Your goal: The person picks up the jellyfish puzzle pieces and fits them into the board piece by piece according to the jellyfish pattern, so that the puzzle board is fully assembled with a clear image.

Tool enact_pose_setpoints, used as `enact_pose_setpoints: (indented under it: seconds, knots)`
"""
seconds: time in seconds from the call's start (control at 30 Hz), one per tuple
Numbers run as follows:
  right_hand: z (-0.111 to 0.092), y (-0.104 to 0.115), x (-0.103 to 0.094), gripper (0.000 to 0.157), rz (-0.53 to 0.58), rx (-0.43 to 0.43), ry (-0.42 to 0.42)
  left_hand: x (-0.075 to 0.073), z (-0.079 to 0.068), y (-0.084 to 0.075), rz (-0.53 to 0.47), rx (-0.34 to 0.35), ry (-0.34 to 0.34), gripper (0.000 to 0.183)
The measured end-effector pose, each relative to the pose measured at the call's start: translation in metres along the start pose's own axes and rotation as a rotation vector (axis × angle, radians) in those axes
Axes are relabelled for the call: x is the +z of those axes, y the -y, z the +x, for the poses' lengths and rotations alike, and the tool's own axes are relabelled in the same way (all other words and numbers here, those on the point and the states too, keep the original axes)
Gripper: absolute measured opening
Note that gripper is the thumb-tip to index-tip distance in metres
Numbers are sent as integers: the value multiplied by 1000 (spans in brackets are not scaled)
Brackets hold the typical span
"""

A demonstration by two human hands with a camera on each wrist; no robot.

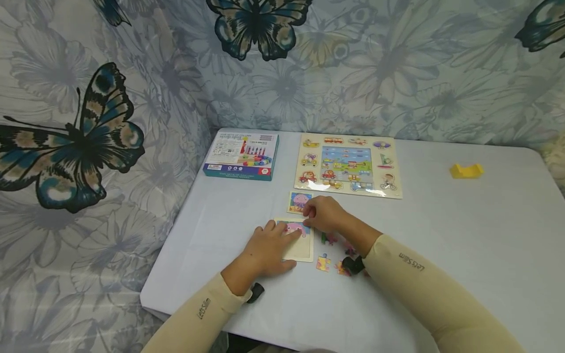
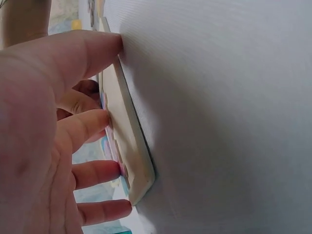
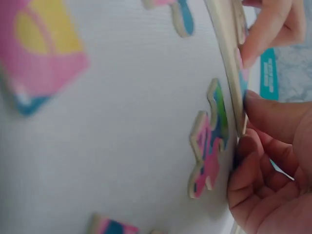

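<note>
A small wooden puzzle board (image 1: 299, 251) lies on the table, its upper part filled with pink and blue pieces (image 1: 295, 227) and its lower part bare wood. My left hand (image 1: 270, 249) lies across its left side with fingers spread, fingertips touching the pieces and thumb by the near edge. At the far right corner, my right hand (image 1: 325, 214) has its thumb (image 3: 273, 117) against the board and its other fingers curled beside the corner. Loose jigsaw pieces, among them a yellow-pink one (image 1: 323, 263) and a green-pink one (image 3: 212, 146), lie right of the board.
Just beyond the board is a small square picture (image 1: 296, 202) with a pink figure. Farther back lie a boxed set (image 1: 240, 156) and a large vehicle puzzle (image 1: 348, 165). A yellow block (image 1: 466, 171) sits at the right. Patterned cloth (image 1: 282, 93) hangs behind the table.
</note>
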State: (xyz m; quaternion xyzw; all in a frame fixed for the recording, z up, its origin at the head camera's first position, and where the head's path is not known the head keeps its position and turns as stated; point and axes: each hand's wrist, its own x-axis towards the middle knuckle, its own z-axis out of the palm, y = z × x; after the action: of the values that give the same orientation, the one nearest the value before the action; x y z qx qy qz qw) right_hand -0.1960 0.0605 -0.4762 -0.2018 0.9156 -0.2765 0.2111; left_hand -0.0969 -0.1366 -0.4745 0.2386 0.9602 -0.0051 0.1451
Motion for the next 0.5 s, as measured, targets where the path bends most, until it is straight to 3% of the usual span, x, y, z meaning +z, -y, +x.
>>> enact_pose_setpoints:
  seconds: [0.27,0.4,0.5]
  knots:
    - [-26,-11,-10,21,-79,4,-40,5,-1,-1,-34,19,4,78]
    - [-52,-19,-20,33,-179,32,-48,8,-5,9,-86,35,11,82]
    - [-68,-24,-17,39,-233,27,-44,9,-10,21,-128,42,20,82]
